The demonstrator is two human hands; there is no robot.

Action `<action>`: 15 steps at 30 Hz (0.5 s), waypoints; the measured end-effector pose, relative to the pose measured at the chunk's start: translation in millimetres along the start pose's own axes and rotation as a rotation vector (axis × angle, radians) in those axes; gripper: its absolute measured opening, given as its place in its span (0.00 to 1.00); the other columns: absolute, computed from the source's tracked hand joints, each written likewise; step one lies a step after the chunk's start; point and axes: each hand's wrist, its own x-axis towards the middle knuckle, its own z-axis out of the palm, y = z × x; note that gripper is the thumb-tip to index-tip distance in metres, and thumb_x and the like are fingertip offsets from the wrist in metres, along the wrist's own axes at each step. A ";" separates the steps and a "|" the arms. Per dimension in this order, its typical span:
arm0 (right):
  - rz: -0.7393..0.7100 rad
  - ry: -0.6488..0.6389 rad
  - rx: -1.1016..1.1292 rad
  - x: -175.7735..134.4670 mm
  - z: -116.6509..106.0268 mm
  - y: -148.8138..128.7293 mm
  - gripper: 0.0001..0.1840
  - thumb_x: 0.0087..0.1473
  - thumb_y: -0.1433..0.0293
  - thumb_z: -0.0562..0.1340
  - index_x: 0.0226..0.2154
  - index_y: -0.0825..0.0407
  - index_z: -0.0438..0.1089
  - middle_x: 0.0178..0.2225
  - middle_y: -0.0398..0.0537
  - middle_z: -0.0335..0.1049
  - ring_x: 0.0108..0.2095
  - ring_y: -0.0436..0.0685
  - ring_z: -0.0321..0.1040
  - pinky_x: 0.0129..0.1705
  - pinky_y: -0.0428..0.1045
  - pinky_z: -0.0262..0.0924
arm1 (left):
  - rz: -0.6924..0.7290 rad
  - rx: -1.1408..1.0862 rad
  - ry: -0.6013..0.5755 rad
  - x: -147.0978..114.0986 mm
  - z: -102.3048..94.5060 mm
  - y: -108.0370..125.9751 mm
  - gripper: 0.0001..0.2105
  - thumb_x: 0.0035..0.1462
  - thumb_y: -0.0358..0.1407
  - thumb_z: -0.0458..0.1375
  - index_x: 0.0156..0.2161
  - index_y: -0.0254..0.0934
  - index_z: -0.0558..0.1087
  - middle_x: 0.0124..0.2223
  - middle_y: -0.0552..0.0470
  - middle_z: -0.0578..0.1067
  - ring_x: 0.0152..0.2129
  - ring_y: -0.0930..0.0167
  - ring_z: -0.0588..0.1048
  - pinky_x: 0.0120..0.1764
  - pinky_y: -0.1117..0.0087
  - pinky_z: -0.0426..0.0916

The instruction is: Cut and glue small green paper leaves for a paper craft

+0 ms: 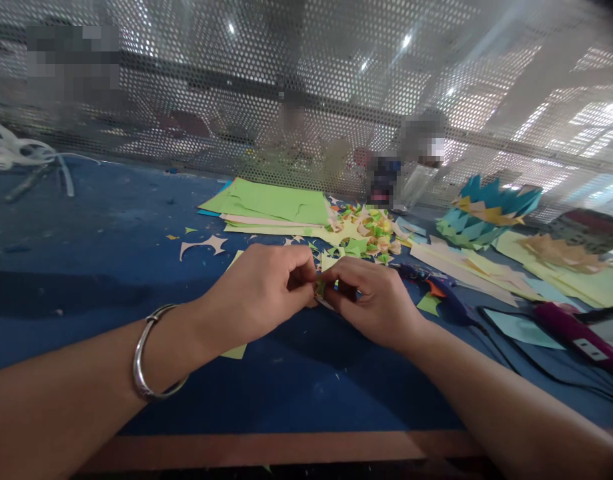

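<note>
My left hand, with a silver bangle at its wrist, is closed in a pinch. My right hand pinches close beside it, fingertips nearly meeting. Between them is a small piece of paper, mostly hidden by the fingers. A pale yellow paper strip lies partly under my left hand. Just beyond the hands is a heap of small folded and curled paper pieces in green, yellow and peach. A dark blue glue gun with an orange trigger lies to the right of my right hand.
Stacked green paper sheets lie behind my hands, with a cut-out scrap nearby. Blue-and-yellow zigzag paper rings stand at right. A purple power strip and black cables lie nearer. White scissors sit far left. A perforated metal screen borders the table.
</note>
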 end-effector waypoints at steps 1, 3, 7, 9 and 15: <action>0.003 -0.002 0.001 -0.2 0.2 -0.4 0.07 0.54 0.80 0.62 0.32 0.54 0.73 0.28 0.45 0.70 0.30 0.50 0.66 0.31 0.46 0.58 | 0.006 0.018 -0.001 0.3 0.1 0.0 0.02 0.53 0.31 0.59 0.31 0.39 0.73 0.26 0.58 0.76 0.23 0.75 0.72 0.27 0.72 0.59; 0.006 -0.004 -0.003 -0.3 0.3 -1.6 0.06 0.56 0.78 0.61 0.32 0.54 0.74 0.28 0.45 0.70 0.30 0.51 0.67 0.32 0.46 0.59 | 0.022 0.057 -0.003 1.2 0.0 0.0 0.02 0.54 0.31 0.58 0.30 0.38 0.73 0.26 0.58 0.76 0.23 0.75 0.71 0.26 0.72 0.58; 0.000 -0.015 -0.005 -0.4 -1.0 -4.7 0.07 0.58 0.77 0.60 0.34 0.55 0.75 0.27 0.46 0.70 0.29 0.51 0.67 0.33 0.47 0.60 | 0.066 0.145 0.000 2.0 -1.1 1.0 0.02 0.54 0.31 0.58 0.30 0.38 0.72 0.25 0.57 0.75 0.21 0.75 0.69 0.26 0.71 0.55; -0.001 -0.021 -0.004 -0.7 -2.1 -5.8 0.08 0.59 0.76 0.60 0.34 0.55 0.75 0.27 0.46 0.70 0.29 0.52 0.67 0.33 0.48 0.60 | 0.069 0.154 -0.002 1.3 -1.9 1.7 0.02 0.54 0.31 0.58 0.30 0.38 0.72 0.25 0.57 0.75 0.21 0.74 0.69 0.25 0.70 0.55; 0.019 -0.085 -0.022 0.1 -8.2 -4.7 0.10 0.61 0.75 0.57 0.37 0.54 0.75 0.32 0.48 0.74 0.33 0.53 0.69 0.35 0.47 0.61 | 0.033 -0.004 -0.034 3.6 -3.9 -6.4 0.02 0.54 0.31 0.59 0.30 0.38 0.73 0.26 0.56 0.76 0.23 0.74 0.73 0.27 0.72 0.61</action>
